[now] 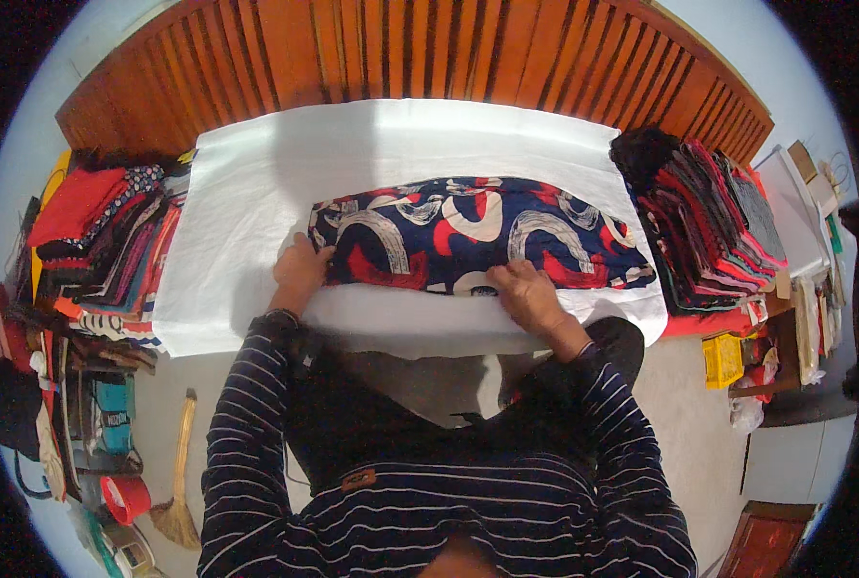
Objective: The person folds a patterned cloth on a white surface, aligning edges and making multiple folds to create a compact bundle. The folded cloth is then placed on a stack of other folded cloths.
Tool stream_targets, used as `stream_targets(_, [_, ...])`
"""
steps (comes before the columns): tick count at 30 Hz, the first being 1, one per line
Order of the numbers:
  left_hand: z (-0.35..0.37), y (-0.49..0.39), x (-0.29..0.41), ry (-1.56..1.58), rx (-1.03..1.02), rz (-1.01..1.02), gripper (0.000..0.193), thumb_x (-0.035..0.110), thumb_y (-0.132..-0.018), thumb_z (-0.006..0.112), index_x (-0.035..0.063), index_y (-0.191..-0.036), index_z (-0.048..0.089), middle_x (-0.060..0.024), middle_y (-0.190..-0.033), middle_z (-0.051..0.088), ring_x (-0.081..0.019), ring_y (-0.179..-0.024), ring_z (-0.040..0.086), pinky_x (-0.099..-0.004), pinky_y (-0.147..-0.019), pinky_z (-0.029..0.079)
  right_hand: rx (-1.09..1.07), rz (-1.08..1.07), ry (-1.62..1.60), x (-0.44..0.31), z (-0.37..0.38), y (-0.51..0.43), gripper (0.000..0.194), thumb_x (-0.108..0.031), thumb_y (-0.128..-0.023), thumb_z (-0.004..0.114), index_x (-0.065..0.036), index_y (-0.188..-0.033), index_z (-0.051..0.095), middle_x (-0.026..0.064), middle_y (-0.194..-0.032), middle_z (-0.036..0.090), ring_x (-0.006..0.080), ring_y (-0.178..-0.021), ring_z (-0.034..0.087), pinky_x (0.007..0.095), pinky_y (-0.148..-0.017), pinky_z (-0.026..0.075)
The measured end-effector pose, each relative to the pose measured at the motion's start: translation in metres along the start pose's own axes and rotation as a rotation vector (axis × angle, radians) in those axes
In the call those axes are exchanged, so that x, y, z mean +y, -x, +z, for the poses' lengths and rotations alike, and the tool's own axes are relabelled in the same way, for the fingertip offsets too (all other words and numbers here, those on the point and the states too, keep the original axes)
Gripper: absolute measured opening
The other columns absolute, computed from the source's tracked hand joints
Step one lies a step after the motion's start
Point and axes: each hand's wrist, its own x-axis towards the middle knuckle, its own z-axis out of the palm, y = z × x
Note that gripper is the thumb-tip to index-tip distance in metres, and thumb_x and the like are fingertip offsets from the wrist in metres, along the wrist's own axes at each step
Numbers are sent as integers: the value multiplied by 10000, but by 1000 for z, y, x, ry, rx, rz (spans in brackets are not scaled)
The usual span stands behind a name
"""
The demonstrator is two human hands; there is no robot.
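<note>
A folded patterned garment (465, 238), navy with red, cream and grey curved strokes, lies lengthwise on a white cloth (241, 173). At its left end, my left hand (301, 269) grips the edge near the lower corner. The fingers of my right hand (534, 295) are curled onto the near edge, right of its middle. The garment's right end tapers close to the white cloth's right border. Parts of the fingertips on both hands are hidden.
Folded clothes (104, 231) are stacked on the left, with another stack (718, 231) on the right. A slatted wooden headboard (415, 58) rises behind the white cloth. On the floor at left are a straw broom (180, 491) and a red bucket (126, 498). A yellow basket (723, 361) sits at right.
</note>
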Motion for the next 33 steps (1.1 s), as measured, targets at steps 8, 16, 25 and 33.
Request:
stream_targets(8, [12, -14, -19, 142, 72, 204, 428, 411, -831, 687, 30, -1016, 626, -201, -1030, 668, -388, -1008, 633, -470, -866, 502, -121, -68, -29, -20, 0, 1, 424, -108, -781, 625, -187, -1197, 595, 74, -985, 516, 295, -1001, 523, 463, -800, 437])
stream_targets(16, [5, -20, -13, 296, 87, 65, 436, 279, -725, 787, 4, -1019, 620, -219, -1035, 672, -404, -1000, 637, -446, -842, 515, 11, -238, 21, -63, 24, -21, 436, -107, -754, 624, -157, -1186, 601, 62, -1059, 541, 272, -1050, 522, 446, -816, 434])
stream_targets(25, [7, -33, -21, 446, -173, 91, 364, 258, -671, 790, -32, -873, 705, -225, -856, 700, -363, -849, 690, -423, -748, 529, -16, -244, -102, -71, 20, -41, 431, -84, -771, 603, -130, -1200, 592, 89, -1053, 535, 292, -1018, 540, 472, -851, 445])
stream_targets(33, [-4, -25, -18, 326, -88, 191, 281, 114, -715, 613, -11, -952, 698, -259, -984, 679, -412, -970, 649, -446, -852, 512, 38, -314, 53, -95, 35, -56, 458, -71, -750, 623, -148, -1201, 619, 70, -1039, 533, 259, -993, 523, 419, -786, 429])
